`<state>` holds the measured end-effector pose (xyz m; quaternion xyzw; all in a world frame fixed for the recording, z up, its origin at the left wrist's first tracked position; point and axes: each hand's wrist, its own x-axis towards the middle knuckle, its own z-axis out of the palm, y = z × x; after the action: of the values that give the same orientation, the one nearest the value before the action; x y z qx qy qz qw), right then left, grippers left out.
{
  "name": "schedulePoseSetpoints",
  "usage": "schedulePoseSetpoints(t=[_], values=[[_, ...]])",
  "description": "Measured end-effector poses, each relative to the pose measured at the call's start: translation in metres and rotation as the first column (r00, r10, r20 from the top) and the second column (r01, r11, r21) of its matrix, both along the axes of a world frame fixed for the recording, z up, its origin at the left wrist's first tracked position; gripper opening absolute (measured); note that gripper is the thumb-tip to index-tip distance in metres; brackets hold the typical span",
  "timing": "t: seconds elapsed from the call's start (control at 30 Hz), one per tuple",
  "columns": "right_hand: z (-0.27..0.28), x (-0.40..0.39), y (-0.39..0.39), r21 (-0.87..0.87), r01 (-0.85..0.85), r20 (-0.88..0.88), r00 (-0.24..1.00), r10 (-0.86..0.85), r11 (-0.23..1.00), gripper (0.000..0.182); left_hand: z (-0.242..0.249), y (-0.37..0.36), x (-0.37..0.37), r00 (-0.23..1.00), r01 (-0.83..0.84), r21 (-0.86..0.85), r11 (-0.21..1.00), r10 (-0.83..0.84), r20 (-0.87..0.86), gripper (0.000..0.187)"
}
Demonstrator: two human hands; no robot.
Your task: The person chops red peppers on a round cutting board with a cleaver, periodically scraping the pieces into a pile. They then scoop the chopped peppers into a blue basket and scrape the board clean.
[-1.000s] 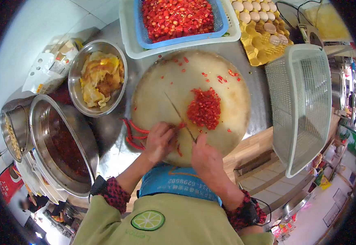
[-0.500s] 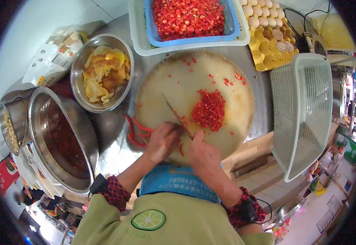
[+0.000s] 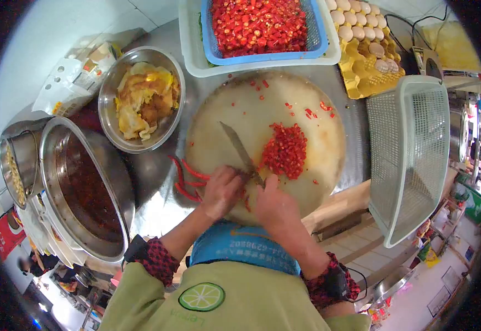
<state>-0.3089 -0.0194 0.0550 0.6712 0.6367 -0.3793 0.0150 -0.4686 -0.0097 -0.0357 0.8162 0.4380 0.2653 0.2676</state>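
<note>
My right hand (image 3: 276,205) is wrapped round the handle of a kitchen knife (image 3: 238,145), whose blade points up and left over a round chopping board (image 3: 213,118). My left hand (image 3: 221,193) is closed with bent fingers close to the blade, pressing on red chilies partly hidden beneath it. Whole red chilies (image 3: 188,190) lie left of that hand, at the board's edge. A heap of chopped red chili (image 3: 285,150) sits right of the blade, with a few loose bits scattered toward the far side.
Beyond the board, a blue basket of chopped chilies (image 3: 257,25) stands in a pale tray (image 3: 334,52). An egg carton (image 3: 361,77) and an upright pale green basket (image 3: 408,160) are at right. Leftward stand a bowl of yellow-brown food (image 3: 141,102) and a steel pot (image 3: 86,187).
The knife blade has tilted, so more of its flat side shows. Both hands stay nearly in place, and the whole view has shifted slightly.
</note>
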Motion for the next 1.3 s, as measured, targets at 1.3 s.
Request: schedulePoseSetpoints(t=[1.3], values=[[-0.023,0.047,0.001,0.087,0.228,-0.017,0.974,-0.228,0.970,0.025,0.007,-0.055,-0.015,0.912,-0.372,-0.098,0.923,0.344,-0.222,0.050]])
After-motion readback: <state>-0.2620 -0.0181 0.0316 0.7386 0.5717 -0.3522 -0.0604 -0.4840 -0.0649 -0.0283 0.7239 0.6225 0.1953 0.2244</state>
